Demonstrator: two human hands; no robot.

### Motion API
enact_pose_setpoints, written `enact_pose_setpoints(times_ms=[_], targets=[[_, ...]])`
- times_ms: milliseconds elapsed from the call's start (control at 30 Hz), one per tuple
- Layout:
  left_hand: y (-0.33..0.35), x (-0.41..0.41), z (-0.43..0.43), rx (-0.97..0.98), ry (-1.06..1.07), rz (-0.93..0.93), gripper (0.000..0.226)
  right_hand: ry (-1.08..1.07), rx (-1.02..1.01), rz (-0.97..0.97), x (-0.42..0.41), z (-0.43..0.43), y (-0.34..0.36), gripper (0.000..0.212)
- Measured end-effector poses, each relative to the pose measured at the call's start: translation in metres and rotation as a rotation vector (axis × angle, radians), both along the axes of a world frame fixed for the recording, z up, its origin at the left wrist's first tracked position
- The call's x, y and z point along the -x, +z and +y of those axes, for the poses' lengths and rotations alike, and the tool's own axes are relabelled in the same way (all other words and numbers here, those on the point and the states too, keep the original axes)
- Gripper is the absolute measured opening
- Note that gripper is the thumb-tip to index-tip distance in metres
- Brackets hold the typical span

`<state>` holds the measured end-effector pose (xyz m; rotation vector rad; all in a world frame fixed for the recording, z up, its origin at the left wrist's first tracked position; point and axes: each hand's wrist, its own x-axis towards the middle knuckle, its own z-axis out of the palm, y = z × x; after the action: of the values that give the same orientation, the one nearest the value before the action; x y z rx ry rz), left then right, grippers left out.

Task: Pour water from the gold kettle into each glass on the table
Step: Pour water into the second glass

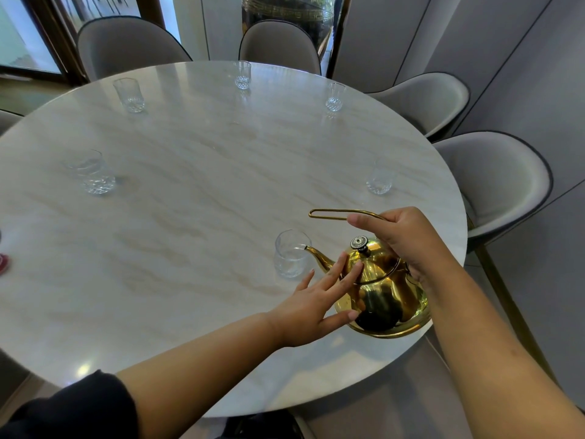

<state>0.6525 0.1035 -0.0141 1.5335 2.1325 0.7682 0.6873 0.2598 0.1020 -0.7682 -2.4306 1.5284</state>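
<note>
The gold kettle is tilted to the left over the near right part of the round marble table. Its spout tip sits at the rim of the nearest glass. My right hand grips the kettle's thin wire handle from above. My left hand lies flat with spread fingers against the kettle's lid and side. Several other clear glasses stand around the table edge: one at the right, one at the far right, one at the far middle, one at the far left and one at the left.
Grey padded chairs ring the table, at the right, the far right, the back and the back left. A small red object shows at the table's left edge. A window lies behind at the left.
</note>
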Motion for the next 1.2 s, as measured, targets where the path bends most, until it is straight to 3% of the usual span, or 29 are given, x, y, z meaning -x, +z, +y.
enact_pose_setpoints(times_ms=[1200], targets=[[0.0004,-0.0021,0.0004,-0.001,0.024,-0.051,0.065,0.019,-0.093,-0.05,0.005,-0.0045,0.0051,0.049]])
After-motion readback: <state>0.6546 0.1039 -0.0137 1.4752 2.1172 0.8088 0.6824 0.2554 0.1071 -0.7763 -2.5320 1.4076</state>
